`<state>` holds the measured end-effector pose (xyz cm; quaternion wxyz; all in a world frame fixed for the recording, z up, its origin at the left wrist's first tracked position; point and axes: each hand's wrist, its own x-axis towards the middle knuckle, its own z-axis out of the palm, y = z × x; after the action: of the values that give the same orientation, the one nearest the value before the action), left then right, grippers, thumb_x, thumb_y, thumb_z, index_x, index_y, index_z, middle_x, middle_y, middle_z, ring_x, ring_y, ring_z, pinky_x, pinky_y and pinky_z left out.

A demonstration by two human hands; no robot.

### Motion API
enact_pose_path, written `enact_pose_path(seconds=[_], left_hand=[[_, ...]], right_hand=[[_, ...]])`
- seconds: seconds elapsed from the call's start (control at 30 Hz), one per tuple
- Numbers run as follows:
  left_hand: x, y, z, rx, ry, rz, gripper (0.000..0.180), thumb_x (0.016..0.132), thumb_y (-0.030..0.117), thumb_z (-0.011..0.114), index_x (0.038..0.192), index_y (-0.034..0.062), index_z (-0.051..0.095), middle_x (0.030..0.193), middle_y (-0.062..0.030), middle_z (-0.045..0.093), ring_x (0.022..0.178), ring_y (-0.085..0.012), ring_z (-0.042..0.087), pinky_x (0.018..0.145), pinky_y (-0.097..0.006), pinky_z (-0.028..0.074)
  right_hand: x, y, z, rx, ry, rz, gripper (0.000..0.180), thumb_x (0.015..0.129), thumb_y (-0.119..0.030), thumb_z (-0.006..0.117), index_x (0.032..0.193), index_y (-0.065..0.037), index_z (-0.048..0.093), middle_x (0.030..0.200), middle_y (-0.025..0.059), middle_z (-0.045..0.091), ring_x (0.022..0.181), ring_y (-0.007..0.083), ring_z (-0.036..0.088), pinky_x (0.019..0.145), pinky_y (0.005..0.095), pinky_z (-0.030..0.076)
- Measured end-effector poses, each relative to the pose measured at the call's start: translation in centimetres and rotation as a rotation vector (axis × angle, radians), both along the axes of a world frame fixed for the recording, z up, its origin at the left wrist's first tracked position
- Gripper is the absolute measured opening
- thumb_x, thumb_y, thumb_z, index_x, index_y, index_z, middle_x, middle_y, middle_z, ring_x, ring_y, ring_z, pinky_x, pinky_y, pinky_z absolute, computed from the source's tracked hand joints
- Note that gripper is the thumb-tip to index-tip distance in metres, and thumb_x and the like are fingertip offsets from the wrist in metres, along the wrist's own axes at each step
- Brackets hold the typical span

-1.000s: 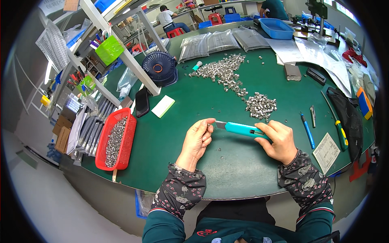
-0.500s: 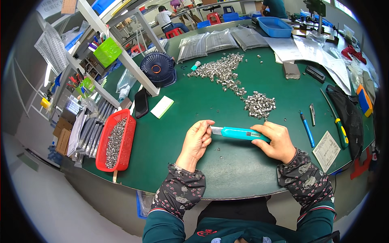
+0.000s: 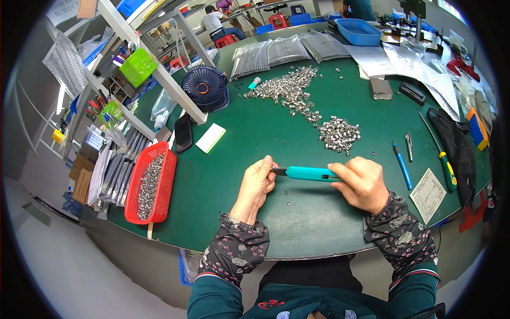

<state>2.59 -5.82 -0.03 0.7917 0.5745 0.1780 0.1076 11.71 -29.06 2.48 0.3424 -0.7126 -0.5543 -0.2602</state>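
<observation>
In my right hand is a teal utility knife, gripped by its handle with the blade out and pointing left. My left hand is pinched closed at the blade's tip, on a small metal part mostly hidden by the fingers. Beyond my hands lies a small pile of short metal sleeves. A larger spread of the same sleeves extends farther back. A few tiny loose pieces lie on the green tabletop near my hands.
At the left stands a red basket of metal parts, near a phone, a pad of paper and a fan. To the right lie a blue pen, a screwdriver and a printed card. Bagged rods lie at the back.
The utility knife has rolled in my right hand, so its blade looks dark and its narrow edge faces up. My left hand stays at the blade's tip, its thumb slightly raised.
</observation>
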Motion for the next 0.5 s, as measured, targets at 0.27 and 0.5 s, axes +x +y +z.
enact_pose_path(seconds=[0.27, 0.5], left_hand=[[0.6, -1.0, 0.9, -0.339, -0.077, -0.099, 0.028, 0.091, 0.028, 0.045, 0.08, 0.0029, 0.051, 0.065, -0.0026, 0.044, 0.048, -0.0046, 0.034, 0.036, -0.016, 0.024], [5.3, -6.4, 2.6, 0.297, 0.122, -0.314, 0.016, 0.081, 0.017, 0.06, 0.088, 0.0039, 0.056, 0.061, 0.0033, 0.042, 0.049, -0.0053, 0.037, 0.04, -0.02, 0.03]], right_hand=[[1.9, -0.6, -0.1, 0.421, 0.313, -0.198, 0.026, 0.069, -0.007, 0.066, 0.094, -0.002, 0.059, 0.073, 0.0108, 0.055, 0.061, 0.0235, 0.053, 0.055, 0.0294, 0.042], [2.8, -1.2, 0.2, 0.58, 0.444, -0.235, 0.026, 0.071, -0.007, 0.066, 0.095, -0.002, 0.059, 0.073, 0.0093, 0.056, 0.062, 0.0189, 0.054, 0.056, 0.0279, 0.042]])
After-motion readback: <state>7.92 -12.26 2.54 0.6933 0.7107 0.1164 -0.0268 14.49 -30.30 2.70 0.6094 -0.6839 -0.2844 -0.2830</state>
